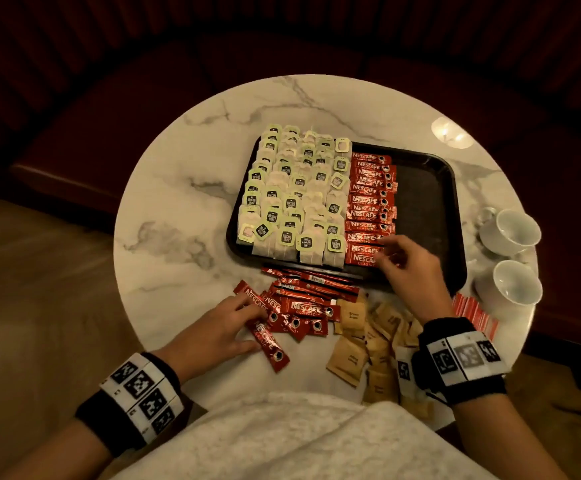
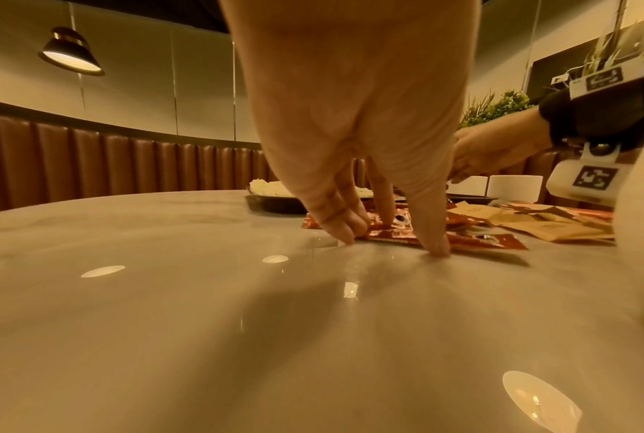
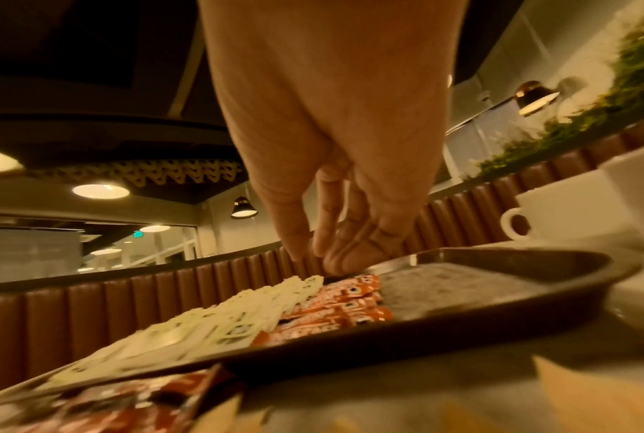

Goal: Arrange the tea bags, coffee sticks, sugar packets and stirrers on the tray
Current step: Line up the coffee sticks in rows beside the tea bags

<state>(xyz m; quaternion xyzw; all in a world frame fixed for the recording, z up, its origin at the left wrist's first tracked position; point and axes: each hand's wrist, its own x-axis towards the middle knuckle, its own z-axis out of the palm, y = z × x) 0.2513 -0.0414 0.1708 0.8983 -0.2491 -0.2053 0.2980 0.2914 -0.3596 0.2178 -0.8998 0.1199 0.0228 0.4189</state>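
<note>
Left hand (image 1: 218,329) on the loose coffee sticks (image 1: 294,306), fingertips pressing one flat on the table (image 1: 178,202)
Right hand (image 1: 408,263) hovers, fingers loosely curled and empty, over the tray (image 1: 424,202); tea bags (image 1: 290,192) left, coffee row (image 1: 370,209) middle, sugar packets (image 1: 368,344) near-right

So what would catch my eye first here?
Probably the dark tray on the round marble table: its left side is packed with tea bags, with a red column of coffee sticks beside them. Next, the right hand reaching over that column, and the left hand on loose sticks below.
</note>
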